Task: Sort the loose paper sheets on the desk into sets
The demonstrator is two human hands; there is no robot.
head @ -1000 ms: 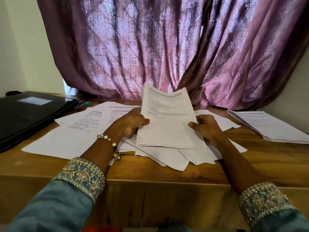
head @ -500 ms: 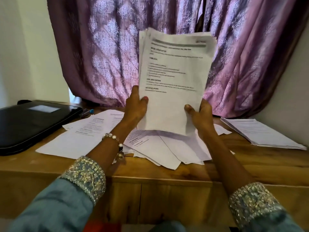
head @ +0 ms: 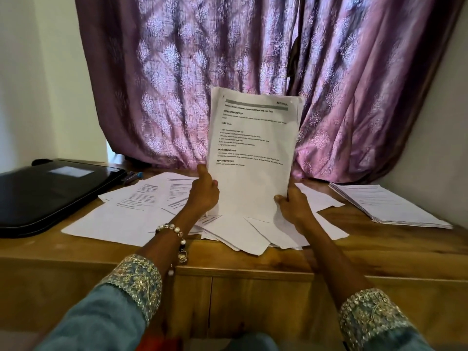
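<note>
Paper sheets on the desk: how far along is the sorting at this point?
Early to midway, by the look of it. Done: one squared stack lies at the desk's right end. In hand: the left hand and right hand hold a bundle of printed sheets upright over the pile. Left: many loose sheets lie fanned and overlapping across the middle, unsorted.

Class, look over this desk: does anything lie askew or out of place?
Yes. The loose sheets in the middle lie fanned at odd angles, some jutting over the desk edge, unlike the squared stack on the right.
</note>
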